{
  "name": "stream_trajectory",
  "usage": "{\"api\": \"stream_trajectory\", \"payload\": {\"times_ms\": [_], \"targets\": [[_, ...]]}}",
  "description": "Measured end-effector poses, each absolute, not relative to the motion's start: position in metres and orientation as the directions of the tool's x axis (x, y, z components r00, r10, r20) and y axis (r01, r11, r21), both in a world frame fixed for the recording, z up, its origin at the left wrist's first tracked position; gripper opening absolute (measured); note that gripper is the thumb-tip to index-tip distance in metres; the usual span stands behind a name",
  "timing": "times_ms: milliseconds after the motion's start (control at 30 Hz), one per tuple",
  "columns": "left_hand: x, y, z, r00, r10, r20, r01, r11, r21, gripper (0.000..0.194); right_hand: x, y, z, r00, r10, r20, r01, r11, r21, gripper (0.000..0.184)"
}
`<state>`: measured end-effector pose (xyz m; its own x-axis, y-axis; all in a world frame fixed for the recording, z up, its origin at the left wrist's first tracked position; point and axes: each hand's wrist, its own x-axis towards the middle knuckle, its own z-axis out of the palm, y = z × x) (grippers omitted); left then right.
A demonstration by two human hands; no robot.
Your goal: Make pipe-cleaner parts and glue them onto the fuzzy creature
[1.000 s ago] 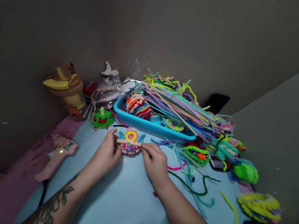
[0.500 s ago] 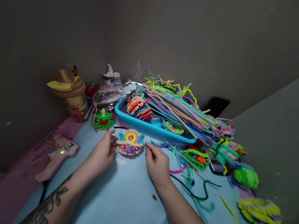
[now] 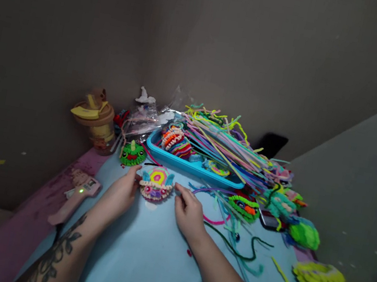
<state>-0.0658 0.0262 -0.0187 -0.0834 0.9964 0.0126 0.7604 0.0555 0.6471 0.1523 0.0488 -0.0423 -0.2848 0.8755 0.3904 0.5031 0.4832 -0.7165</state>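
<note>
A small lion-dance head made of fuzzy pipe cleaners [image 3: 156, 185] sits upright on the light blue table cover, with blue ears, a pink and yellow forehead and a cream fringe. My left hand [image 3: 122, 190] is at its left side, fingers stretched forward and partly hidden; whether they touch it I cannot tell. On the other side my right hand [image 3: 190, 212] rests low, its index finger pointing at the head's right ear across a small gap, the other fingers loosely bent. Just behind to the left stands a green pipe-cleaner head [image 3: 133, 154] with a red mouth.
Behind lies a blue tray [image 3: 191, 167] with fuzzy pieces and a heap of pipe cleaners [image 3: 224, 142]. A pink glue gun [image 3: 76, 199] and a lidded cup [image 3: 98, 125] are at left. Loose stems [image 3: 244, 255], a green-orange head [image 3: 244, 208] and a yellow piece [image 3: 320, 281] lie right.
The camera view has shifted a little. The lion head sits slightly farther left relative to the tray. My right index finger has straightened out from a more bent, pinched pose.
</note>
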Motion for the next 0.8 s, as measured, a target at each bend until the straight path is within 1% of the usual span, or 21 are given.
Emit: {"api": "stream_trajectory", "payload": {"times_ms": [100, 167, 300, 367, 433, 500, 633, 667, 700, 733, 767, 800], "targets": [[-0.065, 0.025, -0.02, -0.075, 0.997, 0.0, 0.791, 0.06, 0.609, 0.056, 0.152, 0.045, -0.039, -0.301, 0.858, 0.415, 0.469, 0.513, -0.719, 0.037], [-0.066, 0.026, -0.021, -0.075, 0.997, -0.008, 0.79, 0.065, 0.61, 0.059, 0.153, 0.045, -0.038, -0.29, 0.855, 0.43, 0.448, 0.519, -0.728, 0.033], [-0.069, 0.029, -0.019, -0.053, 0.999, 0.004, 0.771, 0.039, 0.636, 0.063, 0.16, 0.052, -0.039, -0.102, 0.909, 0.404, 0.468, 0.402, -0.787, 0.021], [-0.07, 0.03, -0.017, -0.04, 0.999, 0.008, 0.769, 0.026, 0.639, 0.062, 0.164, 0.057, -0.04, -0.053, 0.919, 0.39, 0.474, 0.367, -0.8, 0.017], [-0.07, 0.03, -0.015, -0.041, 0.999, 0.001, 0.776, 0.031, 0.63, 0.062, 0.164, 0.058, -0.04, -0.076, 0.914, 0.399, 0.472, 0.385, -0.793, 0.014], [-0.069, 0.029, -0.013, -0.059, 0.998, -0.005, 0.798, 0.051, 0.6, 0.061, 0.16, 0.054, -0.039, -0.147, 0.896, 0.419, 0.458, 0.437, -0.774, 0.014], [-0.065, 0.028, -0.008, -0.107, 0.994, -0.013, 0.847, 0.097, 0.523, 0.059, 0.152, 0.041, -0.032, -0.411, 0.793, 0.45, 0.405, 0.601, -0.689, 0.017], [-0.064, 0.028, -0.006, -0.109, 0.994, -0.013, 0.853, 0.101, 0.512, 0.059, 0.153, 0.041, -0.028, -0.453, 0.768, 0.453, 0.4, 0.63, -0.666, 0.018], [-0.063, 0.028, -0.004, -0.109, 0.994, -0.016, 0.856, 0.102, 0.506, 0.058, 0.156, 0.043, -0.023, -0.46, 0.76, 0.459, 0.41, 0.64, -0.649, 0.019], [-0.062, 0.027, -0.002, -0.108, 0.994, -0.022, 0.857, 0.104, 0.504, 0.058, 0.161, 0.048, -0.016, -0.431, 0.771, 0.469, 0.435, 0.633, -0.64, 0.02], [-0.062, 0.026, -0.001, -0.106, 0.994, -0.031, 0.858, 0.107, 0.502, 0.059, 0.169, 0.055, -0.008, -0.375, 0.794, 0.479, 0.473, 0.608, -0.638, 0.021], [-0.062, 0.026, 0.001, -0.107, 0.993, -0.042, 0.859, 0.114, 0.499, 0.059, 0.178, 0.063, 0.0, -0.275, 0.832, 0.483, 0.526, 0.55, -0.649, 0.021]]}}
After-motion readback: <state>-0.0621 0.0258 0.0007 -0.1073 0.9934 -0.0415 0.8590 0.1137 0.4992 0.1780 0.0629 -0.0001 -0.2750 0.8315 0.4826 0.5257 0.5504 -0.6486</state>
